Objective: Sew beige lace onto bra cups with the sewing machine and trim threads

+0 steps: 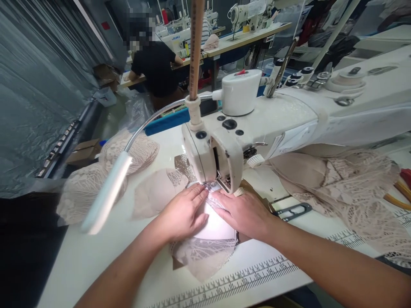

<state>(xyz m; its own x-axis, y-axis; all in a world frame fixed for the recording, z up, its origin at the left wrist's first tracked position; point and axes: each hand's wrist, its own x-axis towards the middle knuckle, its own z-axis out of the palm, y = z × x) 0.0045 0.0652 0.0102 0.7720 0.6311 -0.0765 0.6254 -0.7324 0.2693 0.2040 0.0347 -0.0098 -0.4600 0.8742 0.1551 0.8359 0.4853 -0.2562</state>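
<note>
Under the head of a white sewing machine (208, 158) lies a pale lace-trimmed cup piece (215, 224), its lace end towards me. My left hand (184, 211) rests flat on the left side of this piece, fingertips close to the presser foot and thumb spread. On the other side, my right hand (242, 211) lies with its fingers stretched out over the fabric's right edge, near the needle area. The needle itself is hidden by the machine head and my fingers. Another beige cup piece (154, 192) sits just left of my left hand.
Stacked lace pieces (83, 192) lie at left, beneath a lit gooseneck lamp (107, 194). More beige lace fabric (349, 192) is heaped at right, near orange-handled scissors (398, 194). A printed ruler strip (231, 284) runs along the table's front. A co-worker (154, 68) sits further back.
</note>
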